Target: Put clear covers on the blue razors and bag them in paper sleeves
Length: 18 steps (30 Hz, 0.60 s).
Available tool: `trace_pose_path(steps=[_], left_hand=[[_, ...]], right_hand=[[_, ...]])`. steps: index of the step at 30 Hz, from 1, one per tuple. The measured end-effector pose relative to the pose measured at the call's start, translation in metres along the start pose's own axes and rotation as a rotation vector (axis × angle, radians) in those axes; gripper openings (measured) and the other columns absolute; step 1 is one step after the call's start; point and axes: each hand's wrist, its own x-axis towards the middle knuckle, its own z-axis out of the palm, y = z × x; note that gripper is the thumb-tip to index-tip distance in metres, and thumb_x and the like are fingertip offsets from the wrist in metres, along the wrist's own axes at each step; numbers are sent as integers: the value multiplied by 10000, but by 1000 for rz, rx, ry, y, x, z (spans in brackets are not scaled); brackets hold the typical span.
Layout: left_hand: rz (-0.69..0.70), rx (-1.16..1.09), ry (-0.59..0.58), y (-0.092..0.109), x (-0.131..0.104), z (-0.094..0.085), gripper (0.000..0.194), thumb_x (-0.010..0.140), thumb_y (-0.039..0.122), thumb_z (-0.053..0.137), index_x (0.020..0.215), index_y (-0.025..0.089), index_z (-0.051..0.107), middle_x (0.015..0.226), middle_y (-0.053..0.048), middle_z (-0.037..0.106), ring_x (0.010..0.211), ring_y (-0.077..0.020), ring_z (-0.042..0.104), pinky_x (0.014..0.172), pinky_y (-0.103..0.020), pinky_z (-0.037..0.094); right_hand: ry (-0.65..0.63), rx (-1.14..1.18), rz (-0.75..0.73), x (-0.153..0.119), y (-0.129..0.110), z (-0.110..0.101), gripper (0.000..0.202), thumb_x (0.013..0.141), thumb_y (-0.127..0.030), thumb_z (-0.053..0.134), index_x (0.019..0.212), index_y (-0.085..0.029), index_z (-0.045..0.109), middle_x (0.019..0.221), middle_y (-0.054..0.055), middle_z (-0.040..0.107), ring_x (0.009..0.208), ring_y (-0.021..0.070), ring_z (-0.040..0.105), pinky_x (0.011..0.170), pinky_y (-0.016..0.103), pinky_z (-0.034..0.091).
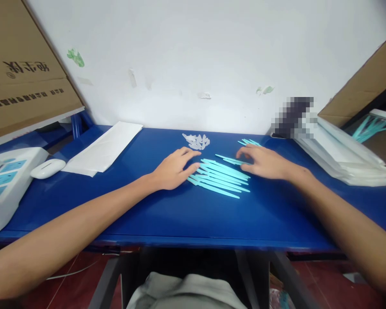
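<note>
Slim turquoise eyebrow razors (223,178) lie side by side in a loose row on the blue table. My left hand (175,169) is at their left ends, thumb and forefinger apart, the thumb at or just above the handles. Over the far right side of the row hovers my right hand (265,162), its fingers bent and thumb parted from the forefinger, with a few razors (228,159) lying just left of it. More razors (249,142) show behind that hand. Small whitish plastic caps (197,141) sit in a pile beyond my left hand.
White paper sheets or bags (104,148) lie at left, near a white oval case (48,168) and a power strip (11,180). At right are stacked white bags (344,154) and a clear container with turquoise sticks (375,124). A white wall (180,56) bounds the back.
</note>
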Motion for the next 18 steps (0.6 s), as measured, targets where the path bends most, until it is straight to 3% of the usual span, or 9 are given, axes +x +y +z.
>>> trace_pose_path(steps=[3, 6, 11, 15, 18], left_hand=[[-88, -20, 150, -12, 5, -4, 476, 1031, 459, 380, 1239, 154, 680, 1017, -82, 710, 915, -231, 652, 860, -361, 488], [-209, 14, 169, -28, 12, -8, 416, 1003, 412, 407, 1065, 161, 734, 727, -25, 660, 665, -189, 595, 686, -320, 439], [-220, 214, 49, -51, 31, -14, 380, 938, 349, 486, 1210, 190, 700, 775, -29, 683, 694, -201, 613, 622, -295, 373], [-56, 204, -68, -60, 54, -15, 433, 947, 333, 480, 1333, 204, 628, 789, -20, 690, 706, -198, 629, 638, -285, 381], [25, 192, -73, -60, 67, -12, 380, 938, 341, 499, 1249, 191, 658, 765, -21, 683, 706, -200, 635, 643, -284, 387]], right_hand=[[-69, 42, 67, -1, 6, -5, 369, 885, -561, 548, 1010, -225, 634, 775, 24, 630, 689, 216, 581, 684, 352, 382], [-47, 150, 58, 1, 4, -1, 433, 882, -650, 534, 847, -223, 601, 658, -4, 583, 608, 178, 522, 647, 326, 340], [3, 297, -46, 15, -7, 13, 466, 863, -659, 565, 708, -222, 521, 566, -30, 494, 551, 145, 429, 598, 307, 295], [1, 267, -114, 31, -10, 11, 423, 899, -606, 534, 719, -222, 520, 552, -39, 470, 530, 137, 390, 592, 306, 270], [-24, 217, -164, 41, -10, 6, 319, 901, -488, 537, 730, -219, 542, 550, -37, 488, 531, 139, 393, 599, 312, 265]])
